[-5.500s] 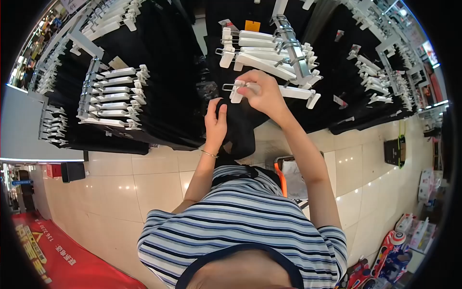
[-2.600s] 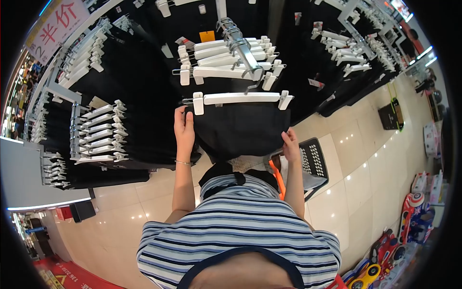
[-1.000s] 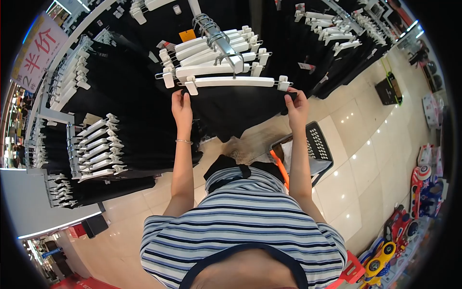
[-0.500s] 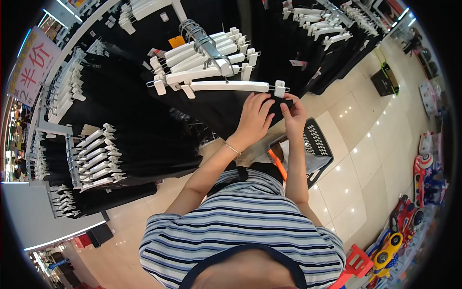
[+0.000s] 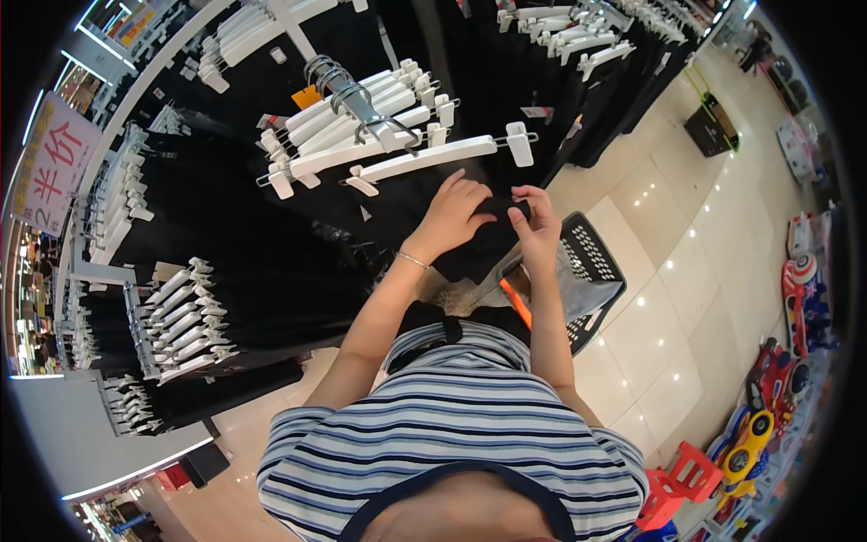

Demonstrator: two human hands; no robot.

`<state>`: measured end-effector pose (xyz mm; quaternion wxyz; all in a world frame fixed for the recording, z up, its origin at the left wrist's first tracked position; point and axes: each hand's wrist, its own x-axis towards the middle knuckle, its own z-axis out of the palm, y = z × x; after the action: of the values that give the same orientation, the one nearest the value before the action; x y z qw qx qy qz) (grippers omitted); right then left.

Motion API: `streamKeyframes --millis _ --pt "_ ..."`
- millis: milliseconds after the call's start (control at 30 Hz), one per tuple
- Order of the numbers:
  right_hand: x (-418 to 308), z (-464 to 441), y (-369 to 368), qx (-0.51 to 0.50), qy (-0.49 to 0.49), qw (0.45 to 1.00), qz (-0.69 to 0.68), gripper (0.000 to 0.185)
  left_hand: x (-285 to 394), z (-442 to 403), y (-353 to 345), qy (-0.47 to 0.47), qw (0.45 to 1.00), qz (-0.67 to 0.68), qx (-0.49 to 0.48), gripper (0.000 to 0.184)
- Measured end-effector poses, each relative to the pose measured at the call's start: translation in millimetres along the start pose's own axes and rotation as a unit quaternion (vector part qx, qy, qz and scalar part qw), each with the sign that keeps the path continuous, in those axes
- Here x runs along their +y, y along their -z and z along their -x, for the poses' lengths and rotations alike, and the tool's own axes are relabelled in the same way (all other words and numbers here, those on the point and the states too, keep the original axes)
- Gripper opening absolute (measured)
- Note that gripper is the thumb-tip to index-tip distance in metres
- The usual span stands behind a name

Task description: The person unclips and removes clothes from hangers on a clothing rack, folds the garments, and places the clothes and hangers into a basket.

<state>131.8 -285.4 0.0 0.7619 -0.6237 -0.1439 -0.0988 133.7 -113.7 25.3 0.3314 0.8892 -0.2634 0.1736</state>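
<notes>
A white clip hanger hangs tilted at the front of the rack rail. Its right clip sits above my hands, with no cloth visible in it. A black garment hangs below the hanger; whether the left clip grips it I cannot tell. My left hand, with a thin bracelet at the wrist, has its fingers bent over the garment's top edge, thumb below. My right hand pinches the same edge further right, under the right clip. Dark cloth between the two hands hides part of the fingertips.
A dark shopping basket with an orange handle stands right of my legs. More black garments on white hangers crowd the left. Toy cars line the right side, near a red plastic stool. A sale sign hangs far left.
Both hands have moved down and left with the garment's edge, away from the right clip. The hanger now tilts, its right end higher.
</notes>
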Motion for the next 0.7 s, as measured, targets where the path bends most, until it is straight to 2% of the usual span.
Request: streamKeyframes --millis 33,100,200,300,400,600,700 --pt "-1.8 1.0 0.9 0.004 -0.004 1.0 0.003 0.011 -1.5 -0.3 -0.7 -0.001 1.0 0.01 -0.002 0.028" --pt "-6.3 1.8 3.1 0.014 -0.012 1.0 0.01 0.015 2.4 -1.1 -3.7 0.054 0.995 0.083 -0.009 0.025" --pt "-10.2 5.9 -4.4 0.095 0.041 0.994 -0.019 0.027 9.8 1.4 -11.4 0.092 0.986 0.141 0.019 0.022" --pt "-1.2 13.9 8.4 0.106 0.089 0.98 0.14 0.036 13.4 2.6 -16.0 0.096 0.981 0.156 0.062 0.021" --pt "-6.8 25.0 12.3 0.09 0.099 0.955 0.264 0.037 17.2 3.1 -16.9 0.091 0.979 0.165 0.075 0.021" --pt "9.0 37.3 7.5 0.114 0.077 0.97 0.2 0.036 23.9 4.8 -18.3 0.066 0.981 0.172 0.058 0.02" --pt "7.7 38.7 11.3 0.125 0.125 0.95 0.259 0.023 27.5 6.3 -19.2 0.069 0.98 0.177 0.054 0.02"
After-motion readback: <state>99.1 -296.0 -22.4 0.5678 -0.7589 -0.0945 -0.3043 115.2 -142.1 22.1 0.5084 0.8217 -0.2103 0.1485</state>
